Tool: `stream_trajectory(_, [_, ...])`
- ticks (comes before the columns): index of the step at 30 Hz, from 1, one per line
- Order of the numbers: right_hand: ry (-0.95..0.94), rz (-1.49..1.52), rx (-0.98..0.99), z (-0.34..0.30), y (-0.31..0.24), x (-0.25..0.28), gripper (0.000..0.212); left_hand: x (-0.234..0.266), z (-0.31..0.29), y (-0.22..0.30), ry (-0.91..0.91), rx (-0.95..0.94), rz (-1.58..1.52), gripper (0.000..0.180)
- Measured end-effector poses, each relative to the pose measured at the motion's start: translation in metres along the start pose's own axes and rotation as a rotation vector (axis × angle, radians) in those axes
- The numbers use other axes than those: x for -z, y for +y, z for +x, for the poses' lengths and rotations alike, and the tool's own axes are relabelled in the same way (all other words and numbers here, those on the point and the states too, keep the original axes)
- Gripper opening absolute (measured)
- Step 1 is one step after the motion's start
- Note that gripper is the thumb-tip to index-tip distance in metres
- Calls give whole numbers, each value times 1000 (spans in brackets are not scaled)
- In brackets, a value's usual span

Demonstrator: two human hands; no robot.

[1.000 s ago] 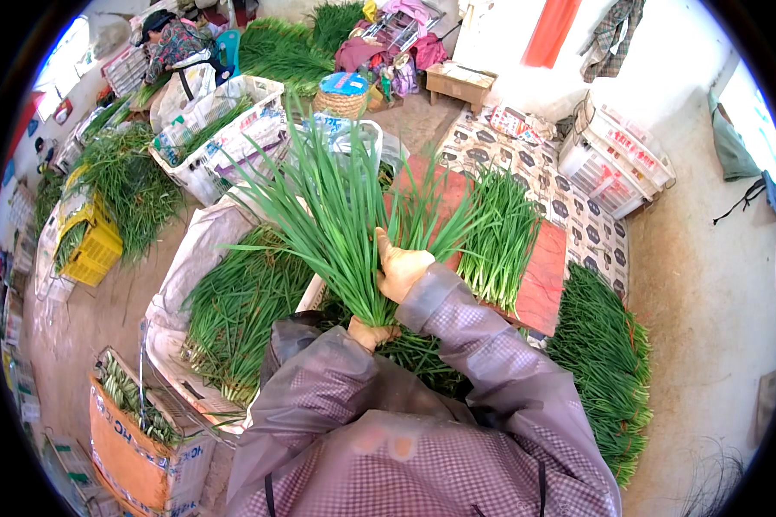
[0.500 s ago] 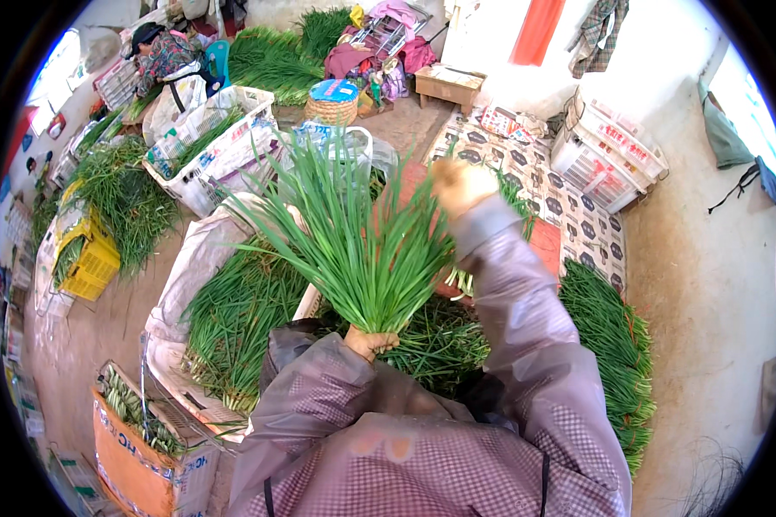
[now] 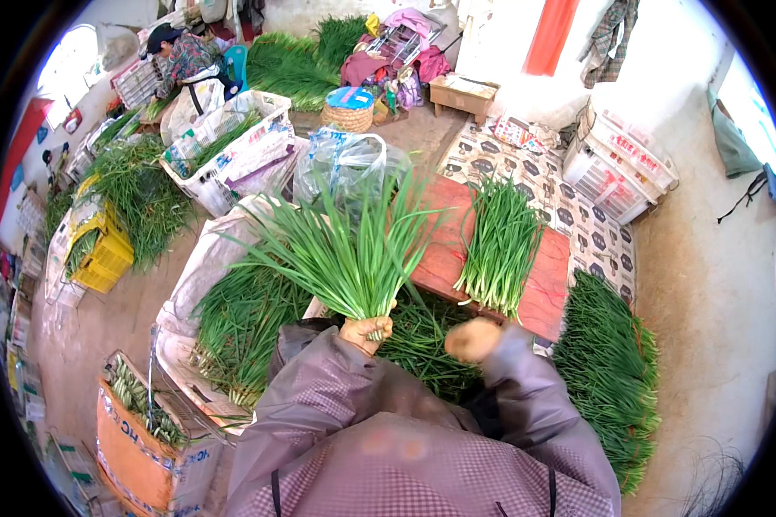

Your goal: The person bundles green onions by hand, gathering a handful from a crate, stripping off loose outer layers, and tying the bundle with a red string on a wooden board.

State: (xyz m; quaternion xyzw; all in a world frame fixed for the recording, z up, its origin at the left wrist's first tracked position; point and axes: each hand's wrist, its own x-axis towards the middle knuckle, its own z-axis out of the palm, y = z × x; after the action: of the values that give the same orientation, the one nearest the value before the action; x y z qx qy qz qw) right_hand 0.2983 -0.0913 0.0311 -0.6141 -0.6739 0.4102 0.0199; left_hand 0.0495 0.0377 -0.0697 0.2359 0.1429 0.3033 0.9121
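My left hand (image 3: 366,333) is closed round the base of a bunch of garlic chives (image 3: 358,267), whose long green leaves fan up and away from me. To its right, my right hand (image 3: 474,340) is smeared by motion, so its fingers cannot be made out. It is over loose chives (image 3: 429,346) in front of my lap, just short of a red board (image 3: 444,250). On that board lies another bundle of chives (image 3: 502,246), pale stem ends toward me. A lined crate of chives (image 3: 168,314) stands left of my left hand.
Tied chives (image 3: 608,379) are heaped at my right. An orange-sided box (image 3: 129,461), a yellow crate (image 3: 105,257) and a white crate (image 3: 224,191) stand to the left. Beyond the board are a clear plastic bag (image 3: 341,168) and a lidded basket (image 3: 347,112). Another person (image 3: 181,60) sits far left.
My right hand has come down from above the far side of the board toward my lap, uncovering the bundle there. My left hand keeps hold of its bunch, whose leaves have dipped lower.
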Motion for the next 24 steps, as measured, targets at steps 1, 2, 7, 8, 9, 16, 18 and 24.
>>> stream_trajectory(1, [-163, -233, -150, -1, -11, -15, 38, 2, 2, -1, -19, 11, -17, 53])
stream_trajectory(2, [-328, -461, -288, 3, -22, -26, 44, 3, -1, 0, -38, 19, -26, 53])
stream_trajectory(7, [382, 32, 96, 53, 3, -54, 81, -5, -9, 6, -91, 22, -52, 54])
stream_trajectory(8, [547, 154, 214, 64, -9, -44, 91, -10, -8, 7, -80, 36, -31, 54])
stream_trajectory(9, [463, 294, 174, 68, -19, -34, 80, -14, -11, 8, -86, 53, -15, 52])
stream_trajectory(16, [726, 216, 364, 68, -54, 16, 18, -15, -13, 9, -52, 46, 101, 51])
stream_trajectory(18, [644, 736, 423, 61, -88, 41, 29, -9, -17, 6, 0, 39, 172, 49])
stream_trajectory(24, [492, 211, 32, 84, -131, 97, 32, -35, -21, 8, -5, 17, 248, 45])
